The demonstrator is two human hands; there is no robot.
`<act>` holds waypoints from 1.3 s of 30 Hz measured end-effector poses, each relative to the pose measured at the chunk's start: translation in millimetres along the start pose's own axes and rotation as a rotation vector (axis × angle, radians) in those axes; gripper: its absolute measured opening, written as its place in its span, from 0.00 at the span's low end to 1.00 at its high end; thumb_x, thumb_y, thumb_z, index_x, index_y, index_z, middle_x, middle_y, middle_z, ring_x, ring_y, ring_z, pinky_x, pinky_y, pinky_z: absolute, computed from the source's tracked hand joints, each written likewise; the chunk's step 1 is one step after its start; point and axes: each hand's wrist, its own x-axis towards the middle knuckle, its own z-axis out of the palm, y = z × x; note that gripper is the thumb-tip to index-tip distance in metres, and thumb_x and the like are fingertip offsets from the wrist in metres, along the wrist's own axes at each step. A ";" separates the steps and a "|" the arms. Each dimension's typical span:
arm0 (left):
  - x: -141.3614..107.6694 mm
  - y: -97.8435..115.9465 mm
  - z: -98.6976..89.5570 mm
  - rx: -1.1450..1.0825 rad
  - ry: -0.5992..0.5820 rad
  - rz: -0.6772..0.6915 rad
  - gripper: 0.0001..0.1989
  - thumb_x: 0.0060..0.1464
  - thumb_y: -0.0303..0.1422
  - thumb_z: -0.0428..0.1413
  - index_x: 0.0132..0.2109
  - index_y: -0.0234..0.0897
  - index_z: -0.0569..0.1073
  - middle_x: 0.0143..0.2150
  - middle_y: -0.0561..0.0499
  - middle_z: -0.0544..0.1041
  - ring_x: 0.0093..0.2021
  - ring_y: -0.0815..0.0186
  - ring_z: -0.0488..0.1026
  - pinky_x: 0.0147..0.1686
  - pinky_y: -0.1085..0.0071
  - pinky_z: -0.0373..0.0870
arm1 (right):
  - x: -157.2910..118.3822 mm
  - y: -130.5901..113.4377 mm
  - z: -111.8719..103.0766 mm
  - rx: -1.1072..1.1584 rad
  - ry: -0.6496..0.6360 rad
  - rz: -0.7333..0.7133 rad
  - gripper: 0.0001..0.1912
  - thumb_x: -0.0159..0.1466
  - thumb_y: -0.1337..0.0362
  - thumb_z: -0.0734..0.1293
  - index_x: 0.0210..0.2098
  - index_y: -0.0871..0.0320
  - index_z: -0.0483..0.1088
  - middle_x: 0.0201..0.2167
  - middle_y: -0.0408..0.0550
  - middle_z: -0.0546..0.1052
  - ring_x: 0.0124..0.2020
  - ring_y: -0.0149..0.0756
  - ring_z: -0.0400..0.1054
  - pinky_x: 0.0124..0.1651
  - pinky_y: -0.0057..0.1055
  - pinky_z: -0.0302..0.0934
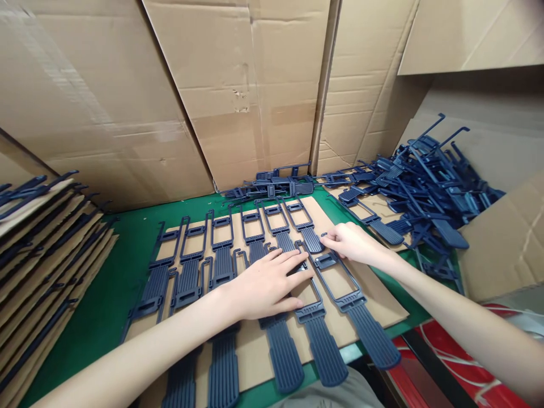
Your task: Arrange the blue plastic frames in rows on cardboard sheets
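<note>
Dark blue plastic parts, each with a rectangular open frame and a ribbed paddle-shaped end, lie in two rows on a cardboard sheet (pixel 385 306). My left hand (pixel 272 283) lies palm down over the middle parts, fingers spread, hiding some of their frames. My right hand (pixel 346 243) pinches with thumb and forefinger at the upper end of the rightmost front-row blue plastic part (pixel 355 303), close to the paddle of the part behind it. That front part's paddle hangs past the sheet's near edge.
A tangled heap of similar blue parts (pixel 425 187) stands at the right, and a smaller pile (pixel 276 184) at the back. Stacked cardboard sheets (pixel 63 255) with parts between them rise at the left. Tall cardboard walls (pixel 255 85) border the green table (pixel 123 232).
</note>
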 end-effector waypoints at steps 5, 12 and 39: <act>2.6 1.3 -7.8 -0.001 0.026 0.012 0.30 0.62 0.52 0.45 0.64 0.39 0.62 0.69 0.39 0.54 0.68 0.48 0.50 0.64 0.47 0.48 | 0.5 -5.8 -13.9 -0.109 0.050 0.015 0.25 0.67 0.51 0.58 0.17 0.56 0.61 0.16 0.46 0.70 0.22 0.38 0.67 0.27 0.28 0.49; 39.8 -5.0 -3.9 0.097 0.143 0.004 0.34 0.60 0.56 0.43 0.64 0.37 0.62 0.69 0.39 0.54 0.69 0.49 0.48 0.65 0.49 0.42 | 3.5 18.4 -62.6 -0.340 0.354 0.267 0.19 0.66 0.50 0.59 0.32 0.56 0.72 0.28 0.50 0.76 0.31 0.43 0.71 0.29 0.30 0.51; 92.1 -39.2 34.1 -0.007 0.166 -0.275 0.39 0.60 0.58 0.36 0.66 0.33 0.58 0.70 0.36 0.48 0.69 0.45 0.43 0.65 0.46 0.36 | 23.7 49.3 -47.0 0.384 0.188 0.032 0.23 0.55 0.44 0.68 0.39 0.56 0.70 0.37 0.49 0.76 0.39 0.41 0.71 0.40 0.33 0.64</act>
